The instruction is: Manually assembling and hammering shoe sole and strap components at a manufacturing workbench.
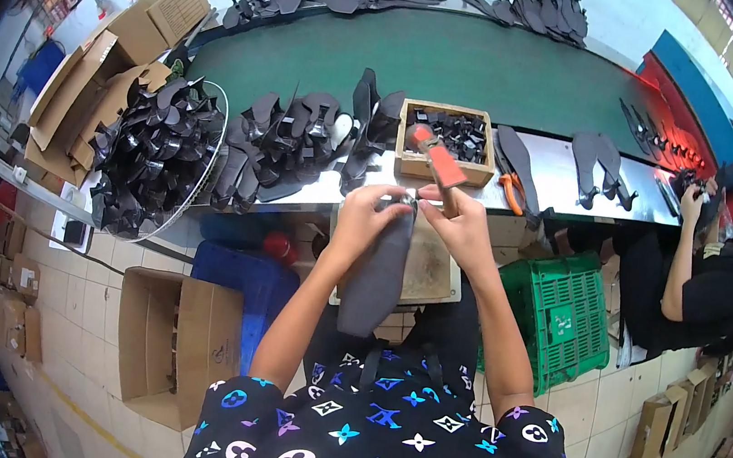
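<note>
Your two bare forearms rise from six o'clock and converge toward twelve. Your left hand is curled, fingers pinched closed near the centre. Your right hand, just beside it at three o'clock, is closed in a fist-like grip, wrist bent slightly inward.

Bright, even light; fisheye-bent, dark edges

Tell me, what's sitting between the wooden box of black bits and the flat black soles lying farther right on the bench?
In the head view, orange-handled pliers and one long black sole lie between the wooden box and the flat black soles.
</note>
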Demonstrator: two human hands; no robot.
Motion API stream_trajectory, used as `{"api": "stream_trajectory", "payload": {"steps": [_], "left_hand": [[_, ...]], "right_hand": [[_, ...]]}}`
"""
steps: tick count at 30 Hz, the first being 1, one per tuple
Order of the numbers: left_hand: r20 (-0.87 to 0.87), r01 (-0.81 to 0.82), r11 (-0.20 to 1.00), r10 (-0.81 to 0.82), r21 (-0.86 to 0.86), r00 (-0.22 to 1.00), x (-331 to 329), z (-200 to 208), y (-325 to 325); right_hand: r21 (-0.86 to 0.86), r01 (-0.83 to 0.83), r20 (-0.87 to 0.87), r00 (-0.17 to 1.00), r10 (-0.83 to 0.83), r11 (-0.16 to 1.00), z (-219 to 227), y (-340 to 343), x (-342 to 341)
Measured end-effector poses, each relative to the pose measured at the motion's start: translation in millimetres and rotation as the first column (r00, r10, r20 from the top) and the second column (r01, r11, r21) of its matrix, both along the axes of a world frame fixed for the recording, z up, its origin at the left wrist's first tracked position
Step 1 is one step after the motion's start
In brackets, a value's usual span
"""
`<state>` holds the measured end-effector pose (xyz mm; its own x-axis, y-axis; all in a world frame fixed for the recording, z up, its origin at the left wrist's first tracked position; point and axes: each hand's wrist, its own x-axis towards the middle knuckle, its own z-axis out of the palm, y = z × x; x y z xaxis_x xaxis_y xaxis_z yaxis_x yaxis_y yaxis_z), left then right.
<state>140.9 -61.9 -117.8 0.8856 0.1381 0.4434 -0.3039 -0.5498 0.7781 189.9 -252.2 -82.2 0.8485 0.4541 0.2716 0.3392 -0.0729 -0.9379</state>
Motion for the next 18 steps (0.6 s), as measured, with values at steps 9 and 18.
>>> {"api": "stream_trajectory", "payload": {"steps": [9, 18], "left_hand": [[-0.001, -0.023, 0.997, 0.023, -0.077, 1.000, -34.1, 2.3, -5.0], [-0.089, 0.004, 0.979, -0.022, -0.204, 0.996, -28.0, 4.3, -0.6]], "right_hand": [[-0.206, -0.185, 0.203, 0.953, 0.227, 0.961, 8.8, 5.8, -0.1], [-0.235, -0.010, 0.298, 0.951, 0.082, 0.972, 14.3, 4.4, -26.1]]}}
